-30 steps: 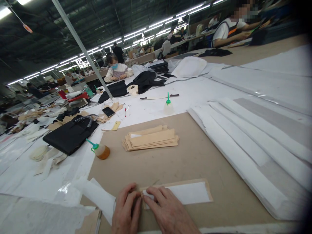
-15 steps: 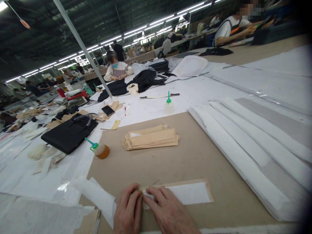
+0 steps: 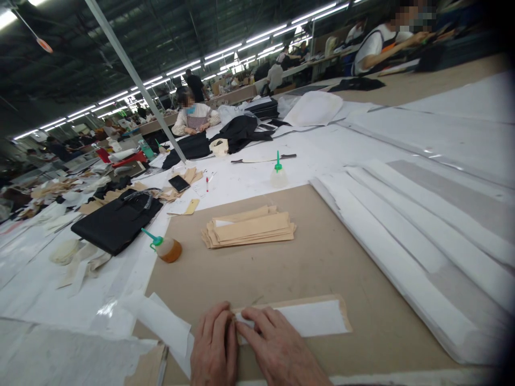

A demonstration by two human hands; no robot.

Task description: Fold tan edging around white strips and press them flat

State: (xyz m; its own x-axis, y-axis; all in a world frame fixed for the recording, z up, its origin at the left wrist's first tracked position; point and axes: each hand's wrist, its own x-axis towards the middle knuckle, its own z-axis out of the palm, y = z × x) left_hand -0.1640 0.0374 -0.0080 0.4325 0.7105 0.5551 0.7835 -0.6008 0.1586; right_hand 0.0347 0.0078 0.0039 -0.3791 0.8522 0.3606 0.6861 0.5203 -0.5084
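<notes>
Tan strip point(image 3: 306, 317) lies flat, its left end under both hands.

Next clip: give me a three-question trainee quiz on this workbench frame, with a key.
1. True or false: the left hand and right hand meet at the left end of the tan strip.
2. What lies beyond the strip on the brown board? A) stack of tan pieces B) scissors C) a cup
3. What colour is the nozzle cap of the amber bottle?
Key: 1 true; 2 A; 3 green.
</notes>
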